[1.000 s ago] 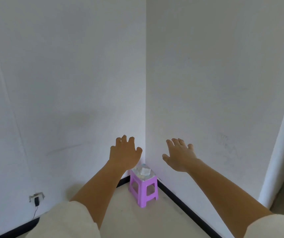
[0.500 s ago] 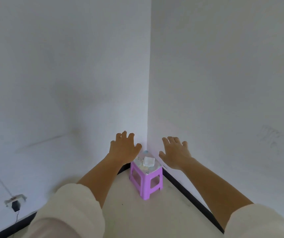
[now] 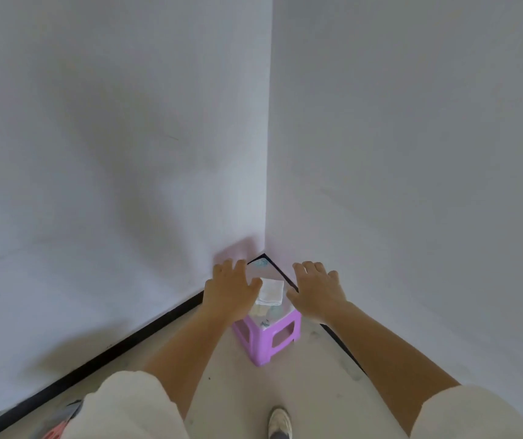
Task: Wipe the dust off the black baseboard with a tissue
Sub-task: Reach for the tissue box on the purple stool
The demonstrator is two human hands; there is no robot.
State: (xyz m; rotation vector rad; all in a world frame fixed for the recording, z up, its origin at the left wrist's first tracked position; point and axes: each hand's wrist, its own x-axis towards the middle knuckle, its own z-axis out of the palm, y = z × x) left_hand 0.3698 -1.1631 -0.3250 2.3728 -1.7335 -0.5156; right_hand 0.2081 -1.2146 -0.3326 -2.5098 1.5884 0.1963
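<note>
- Two white walls point(image 3: 111, 153) meet in a corner, and pale floor point(image 3: 238, 400) spreads out below.
- The black baseboard point(image 3: 127, 342) runs along the foot of both walls into that corner.
- A purple stool point(image 3: 282, 335) stands on the floor, tucked near the corner.
- The left grip point(image 3: 230, 291) hovers over the stool's left edge, fingers spread and holding nothing.
- The right grip point(image 3: 317, 293) is over the stool's right edge, also open-fingered and empty.
- The folded white tissue point(image 3: 271, 291) lies on the stool top, right between the two grips, just beside the left thumb; whether they touch, I can't tell.
- One shoe point(image 3: 279, 421) shows at the bottom.
</note>
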